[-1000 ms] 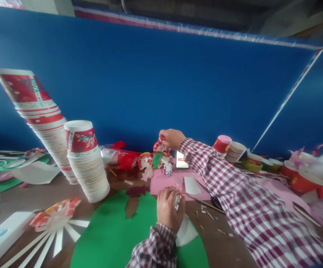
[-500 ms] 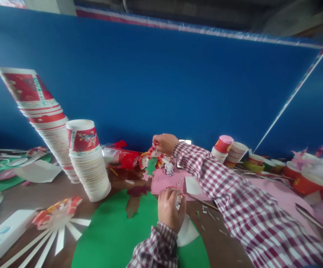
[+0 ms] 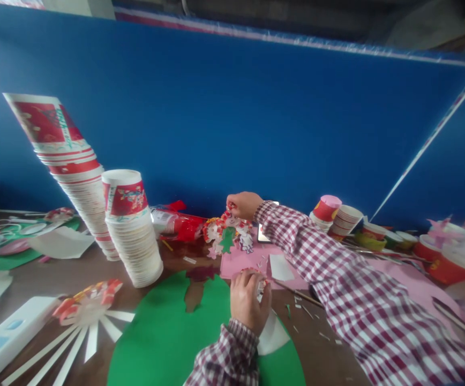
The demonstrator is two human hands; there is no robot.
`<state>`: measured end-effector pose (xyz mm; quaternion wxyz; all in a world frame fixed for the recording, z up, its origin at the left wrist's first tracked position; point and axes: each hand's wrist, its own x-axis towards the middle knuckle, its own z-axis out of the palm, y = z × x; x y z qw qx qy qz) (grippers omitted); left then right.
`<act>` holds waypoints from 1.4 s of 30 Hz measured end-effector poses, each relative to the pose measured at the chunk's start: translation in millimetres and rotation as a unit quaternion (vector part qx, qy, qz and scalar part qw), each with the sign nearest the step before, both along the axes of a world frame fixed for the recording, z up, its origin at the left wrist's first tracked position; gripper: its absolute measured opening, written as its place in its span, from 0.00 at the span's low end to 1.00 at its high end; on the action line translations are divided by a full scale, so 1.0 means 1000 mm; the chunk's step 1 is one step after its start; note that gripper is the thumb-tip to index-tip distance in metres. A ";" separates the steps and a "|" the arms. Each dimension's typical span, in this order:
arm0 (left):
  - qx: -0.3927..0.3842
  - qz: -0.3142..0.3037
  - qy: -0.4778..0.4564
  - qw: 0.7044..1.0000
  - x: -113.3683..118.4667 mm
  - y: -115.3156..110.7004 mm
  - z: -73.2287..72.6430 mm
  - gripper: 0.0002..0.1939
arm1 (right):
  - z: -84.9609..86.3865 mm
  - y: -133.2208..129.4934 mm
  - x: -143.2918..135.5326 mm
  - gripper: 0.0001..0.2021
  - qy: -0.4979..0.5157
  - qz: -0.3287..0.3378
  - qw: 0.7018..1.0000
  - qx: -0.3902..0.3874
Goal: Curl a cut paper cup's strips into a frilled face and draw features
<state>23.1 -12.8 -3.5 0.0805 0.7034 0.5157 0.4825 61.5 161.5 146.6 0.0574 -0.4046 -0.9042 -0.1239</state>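
Two cup stacks (image 3: 134,246), lettering (image 3: 64,127) unreadable; right hand (image 3: 244,206) pinches cutouts (image 3: 227,240).

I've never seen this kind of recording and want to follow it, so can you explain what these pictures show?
There is no machine: a person works with two bare hands in checked sleeves. Every picture comes from one camera on that person's head, looking forward and down.

The right hand reaches in from the right and pinches the top of a cluster of colourful cutouts. The left hand, lower down, curls over a small patterned piece; its fingers hide most of it.

On the brown table lie a green sheet and a pink sheet. To the left are two tall stacks of paper cups, a piece fanned into white strips and a power strip.
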 end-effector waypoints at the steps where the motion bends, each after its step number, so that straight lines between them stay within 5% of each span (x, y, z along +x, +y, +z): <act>1: 0.000 0.000 0.000 1.000 0.000 0.000 0.000 0.06 | 0.002 0.001 0.004 0.09 -0.002 -0.004 1.000 0.000; 18: 0.017 0.013 0.013 1.000 0.001 0.001 0.004 0.06 | -0.001 0.012 0.034 0.10 -0.052 -0.054 0.997 -0.021; 42: 0.018 0.009 0.002 1.000 0.001 0.000 0.003 0.06 | -0.004 0.003 0.010 0.09 -0.076 -0.033 0.995 -0.059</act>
